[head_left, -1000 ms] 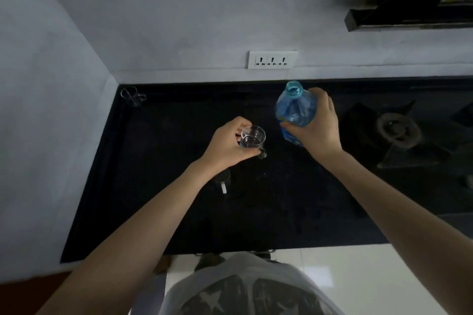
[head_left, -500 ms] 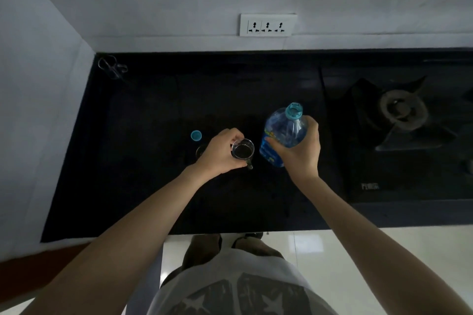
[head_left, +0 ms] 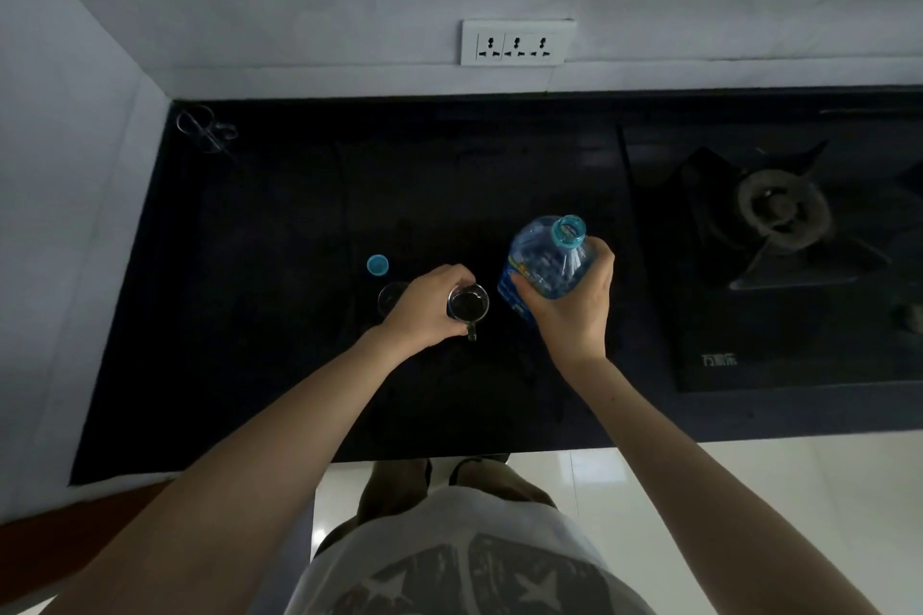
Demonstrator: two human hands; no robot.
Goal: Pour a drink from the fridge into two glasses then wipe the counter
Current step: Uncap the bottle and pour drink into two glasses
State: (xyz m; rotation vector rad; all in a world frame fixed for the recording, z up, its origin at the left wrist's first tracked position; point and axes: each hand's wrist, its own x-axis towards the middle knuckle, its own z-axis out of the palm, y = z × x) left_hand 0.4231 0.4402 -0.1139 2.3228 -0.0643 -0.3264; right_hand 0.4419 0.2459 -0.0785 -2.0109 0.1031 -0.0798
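Now your left hand (head_left: 424, 310) is wrapped round a small glass mug (head_left: 468, 304), fingers curled about its side so the rim stays clear and its little handle points back toward you; it looks set down on the dark worktop (head_left: 279, 315), steadied rather than lifted, though the dim light makes contact hard to confirm. Your right hand (head_left: 574, 310) grips the blue bottle (head_left: 544, 265) round its body, thumb on the near side and fingers on the far side, with the open neck up and leaning slightly away, just beside the mug on its right. That hold low on the body probably gives you control for tipping. A second glass (head_left: 390, 299) stands just beside your left hand, partly hidden by it, close enough that you need not shift the bottle far between the two. The blue cap (head_left: 377, 264) lies a little behind that glass, out of the pouring path yet within reach for closing up. How much liquid either vessel holds, you cannot tell against the black surface. A clear glass jug (head_left: 206, 130) lies in the far left corner, well apart, and the gas burner (head_left: 779, 210) sits off to the right.
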